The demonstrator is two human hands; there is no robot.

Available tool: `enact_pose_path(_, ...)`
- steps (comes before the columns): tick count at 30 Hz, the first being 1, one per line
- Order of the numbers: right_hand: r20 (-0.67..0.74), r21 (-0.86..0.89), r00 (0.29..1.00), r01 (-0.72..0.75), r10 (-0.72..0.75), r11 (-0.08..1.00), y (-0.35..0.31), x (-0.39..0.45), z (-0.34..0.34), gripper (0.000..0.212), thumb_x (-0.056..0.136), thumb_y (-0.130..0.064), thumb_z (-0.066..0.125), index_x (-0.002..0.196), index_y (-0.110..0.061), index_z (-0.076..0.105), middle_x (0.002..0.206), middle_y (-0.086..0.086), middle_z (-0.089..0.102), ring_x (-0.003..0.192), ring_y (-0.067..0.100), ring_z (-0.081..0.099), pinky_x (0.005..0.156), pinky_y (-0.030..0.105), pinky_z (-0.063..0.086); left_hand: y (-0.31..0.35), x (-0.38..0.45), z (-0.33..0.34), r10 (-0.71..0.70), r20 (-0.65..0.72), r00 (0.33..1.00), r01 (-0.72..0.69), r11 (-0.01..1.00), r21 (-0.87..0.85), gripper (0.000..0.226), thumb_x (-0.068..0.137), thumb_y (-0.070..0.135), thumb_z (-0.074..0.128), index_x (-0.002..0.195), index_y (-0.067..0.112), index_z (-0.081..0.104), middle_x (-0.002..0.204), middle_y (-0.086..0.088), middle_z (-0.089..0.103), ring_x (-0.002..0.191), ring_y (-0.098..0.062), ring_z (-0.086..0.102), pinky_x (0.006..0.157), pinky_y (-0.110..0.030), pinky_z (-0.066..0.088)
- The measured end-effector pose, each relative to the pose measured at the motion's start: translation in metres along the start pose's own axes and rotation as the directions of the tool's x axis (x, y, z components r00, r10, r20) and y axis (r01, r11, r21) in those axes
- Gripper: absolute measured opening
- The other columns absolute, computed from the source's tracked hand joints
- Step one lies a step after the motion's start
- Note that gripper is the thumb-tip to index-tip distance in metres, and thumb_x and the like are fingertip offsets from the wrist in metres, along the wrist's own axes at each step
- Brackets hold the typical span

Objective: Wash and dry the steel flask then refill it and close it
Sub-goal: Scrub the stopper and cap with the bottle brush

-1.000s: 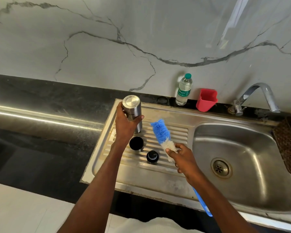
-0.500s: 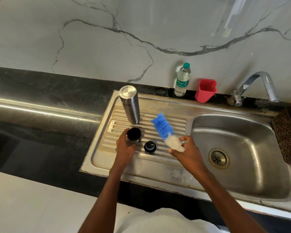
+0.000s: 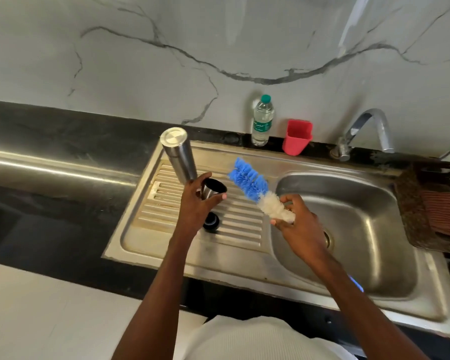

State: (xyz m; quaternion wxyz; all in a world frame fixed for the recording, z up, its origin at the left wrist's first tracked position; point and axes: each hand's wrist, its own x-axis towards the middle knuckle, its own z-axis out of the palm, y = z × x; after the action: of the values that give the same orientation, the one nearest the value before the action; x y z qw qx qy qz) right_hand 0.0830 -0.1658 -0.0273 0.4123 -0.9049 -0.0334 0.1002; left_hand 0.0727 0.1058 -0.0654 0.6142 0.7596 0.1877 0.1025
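While the flask (image 3: 179, 154) stands inverted mid-frame, left hand (image 3: 196, 203) fingers clamp the cup lid (image 3: 213, 191); right hand (image 3: 298, 224) fingers clamp the brush (image 3: 255, 188). Washing stage; next, brush enters lid.

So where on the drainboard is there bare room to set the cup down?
The near flat strip of the drainboard, below the black cap, is bare, as are the ribs left of the left hand. It is crowded around the steel flask, cup and brush.

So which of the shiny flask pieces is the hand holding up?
The small steel cup with the black inside, gripped by the left hand. The tall steel flask stands alone on the drainboard, and the black stopper lies untouched.
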Motion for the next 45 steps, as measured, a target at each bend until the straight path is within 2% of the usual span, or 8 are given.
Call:
enact_pose_path(12, -0.159, 0.005, 0.987, -0.011, 0.012, 1.000, 0.038, -0.017, -0.077, 0.050, 0.074, -0.020, 0.091, 0.114, -0.043, 0.074, 0.099, -0.029, 0.068, 0.082, -0.004, 0.063, 0.072, -0.002, 0.038, 0.052, 0.033, 0.119, -0.241, 0.275, 0.931, 0.346, 0.825, -0.447, 0.062, 0.080, 0.057, 0.083, 0.108, 0.004, 0.069, 0.104, -0.017, 0.064, 0.095, -0.030, 0.062, 0.088, -0.042, 0.055)
enact_pose_path(19, -0.203, 0.102, 0.962, -0.164, 0.181, 0.981, 0.047, -0.007, -0.097, 0.036, 0.079, -0.026, 0.087, 0.113, -0.035, 0.079, 0.104, -0.012, 0.078, 0.090, 0.005, 0.070, 0.084, 0.022, 0.053, 0.069, 0.010, 0.184, -0.208, 0.326, 0.922, 0.341, 0.834, -0.433, 0.037, 0.100, 0.018, 0.069, 0.063, 0.022, 0.069, 0.060, 0.008, 0.059, 0.056, -0.007, 0.056, 0.064, -0.026, 0.052)
enact_pose_path(24, 0.476, 0.656, 0.772, -0.631, 0.421, 0.414, 0.067, 0.002, -0.111, 0.037, 0.081, -0.020, 0.079, 0.116, -0.010, 0.074, 0.087, 0.005, 0.071, 0.042, 0.005, 0.030, 0.036, 0.013, 0.018, 0.050, 0.010, 0.187, -0.145, 0.453, 0.880, 0.414, 0.700, -0.581, 0.040, 0.086, 0.032, 0.087, 0.114, 0.010, 0.070, 0.098, -0.010, 0.056, 0.095, -0.021, 0.055, 0.101, -0.045, 0.046)
enact_pose_path(26, 0.436, 0.640, 0.816, -0.578, 0.380, 0.506, 0.071, 0.002, -0.112, 0.034, 0.085, -0.018, 0.078, 0.118, -0.007, 0.073, 0.083, 0.006, 0.070, 0.045, 0.006, 0.032, 0.037, 0.015, 0.022, 0.053, 0.012, 0.177, -0.148, 0.483, 0.863, 0.445, 0.674, -0.589, 0.050, 0.088, 0.025, 0.082, 0.132, 0.006, 0.067, 0.098, -0.012, 0.055, 0.094, -0.022, 0.055, 0.107, -0.047, 0.044)
enact_pose_path(30, -0.111, 0.112, 0.971, -0.197, 0.210, 0.974, 0.070, -0.006, -0.097, 0.033, 0.082, -0.033, 0.085, 0.114, -0.032, 0.077, 0.096, -0.016, 0.075, 0.082, 0.005, 0.069, 0.079, 0.030, 0.059, 0.065, 0.023, 0.175, -0.406, 0.494, 0.769, 0.627, 0.633, -0.455, 0.068, 0.089, 0.061, 0.072, 0.131, 0.007, 0.069, 0.121, -0.021, 0.069, 0.109, -0.032, 0.070, 0.112, -0.054, 0.049)
enact_pose_path(37, -0.147, -0.422, 0.986, 0.009, -0.078, 0.907, 0.054, -0.014, -0.096, 0.043, 0.091, -0.035, 0.073, 0.132, -0.043, 0.065, 0.118, -0.019, 0.067, 0.101, 0.018, 0.068, 0.083, 0.036, 0.054, 0.071, 0.015, 0.188, -0.666, 0.400, 0.630, 0.777, 0.533, -0.336, 0.053, 0.094, 0.059, 0.068, 0.095, 0.006, 0.062, 0.094, -0.017, 0.069, 0.087, -0.029, 0.069, 0.078, -0.041, 0.059)
enact_pose_path(42, 0.092, 0.492, 0.874, -0.457, 0.477, 0.742, 0.048, -0.005, -0.096, 0.019, 0.083, -0.024, 0.085, 0.101, -0.021, 0.082, 0.073, -0.004, 0.074, 0.056, 0.014, 0.054, 0.054, 0.025, 0.044, 0.050, 0.010, 0.179, -0.309, 0.544, 0.780, 0.621, 0.481, -0.618, 0.033, 0.092, 0.026, 0.070, 0.119, 0.009, 0.068, 0.109, -0.010, 0.075, 0.109, -0.028, 0.070, 0.110, -0.050, 0.049)
enact_pose_path(45, 0.017, 0.452, 0.923, -0.351, 0.385, 0.820, 0.057, -0.009, -0.096, 0.027, 0.078, -0.025, 0.089, 0.104, -0.024, 0.082, 0.078, -0.011, 0.076, 0.061, 0.007, 0.062, 0.054, 0.022, 0.048, 0.042, 0.013, 0.164, -0.300, 0.556, 0.775, 0.621, 0.523, -0.584, 0.053, 0.091, 0.036, 0.072, 0.137, 0.010, 0.064, 0.135, -0.012, 0.065, 0.127, -0.030, 0.058, 0.113, -0.050, 0.039)
